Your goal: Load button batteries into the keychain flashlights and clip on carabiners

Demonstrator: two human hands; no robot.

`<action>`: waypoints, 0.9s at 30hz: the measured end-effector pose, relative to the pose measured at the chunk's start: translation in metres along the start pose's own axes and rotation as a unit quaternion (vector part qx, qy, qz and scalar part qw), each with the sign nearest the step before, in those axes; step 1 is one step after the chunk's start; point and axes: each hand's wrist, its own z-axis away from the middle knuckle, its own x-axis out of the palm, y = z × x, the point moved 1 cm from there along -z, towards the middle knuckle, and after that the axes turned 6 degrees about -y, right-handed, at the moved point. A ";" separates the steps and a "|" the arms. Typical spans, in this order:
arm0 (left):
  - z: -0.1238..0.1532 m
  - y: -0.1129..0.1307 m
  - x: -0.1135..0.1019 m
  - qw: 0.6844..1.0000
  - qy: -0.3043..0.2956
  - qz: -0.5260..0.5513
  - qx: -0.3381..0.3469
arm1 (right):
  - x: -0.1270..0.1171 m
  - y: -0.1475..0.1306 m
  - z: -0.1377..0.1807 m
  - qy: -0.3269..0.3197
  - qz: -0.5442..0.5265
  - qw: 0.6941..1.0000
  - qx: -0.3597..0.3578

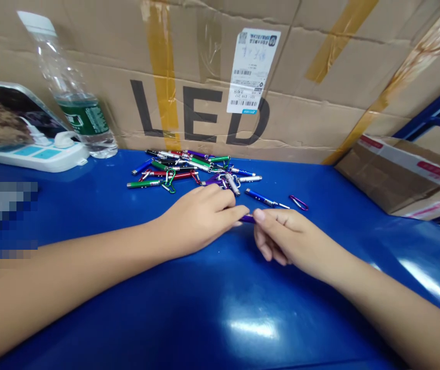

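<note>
My left hand (200, 218) and my right hand (281, 236) meet fingertip to fingertip over a small purple keychain light (248, 218), and both pinch it just above the blue table (220, 308). Behind the hands lies a pile of several small coloured keychain lights with carabiner clips (189, 167). A single blue light (260, 197) and a loose purple carabiner clip (299, 202) lie just right of the pile, close to my right hand.
A large cardboard box marked LED (212, 77) walls off the back. A plastic water bottle (71, 92) and a white power strip (31, 154) stand at the left. A smaller taped carton (401, 172) sits at the right. A blurred patch covers the left edge.
</note>
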 end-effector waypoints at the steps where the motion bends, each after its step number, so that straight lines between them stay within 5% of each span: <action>1: -0.001 0.000 0.001 0.999 -0.016 0.031 -0.014 | -0.002 0.000 -0.001 0.038 0.087 0.995 -0.034; 4: -0.002 0.002 0.003 0.993 -0.047 0.111 -0.017 | -0.006 0.002 -0.001 0.093 0.317 0.937 -0.116; 8: 0.000 0.008 -0.002 0.993 -0.033 0.113 0.009 | -0.004 0.004 0.001 0.118 0.411 0.892 -0.144; 11: 0.000 0.010 -0.006 0.999 0.028 0.017 0.013 | 0.001 0.000 0.000 0.132 0.315 0.936 -0.089; 16: -0.003 0.007 -0.011 0.990 0.077 -0.113 0.045 | 0.004 -0.010 -0.003 0.049 0.049 0.997 0.017; 23: -0.005 0.007 -0.005 0.995 0.004 0.087 -0.050 | -0.002 -0.004 0.000 0.046 0.017 0.999 -0.009; 27: -0.004 0.004 -0.001 0.977 -0.027 0.194 -0.089 | -0.014 0.005 0.005 0.091 0.145 0.981 -0.091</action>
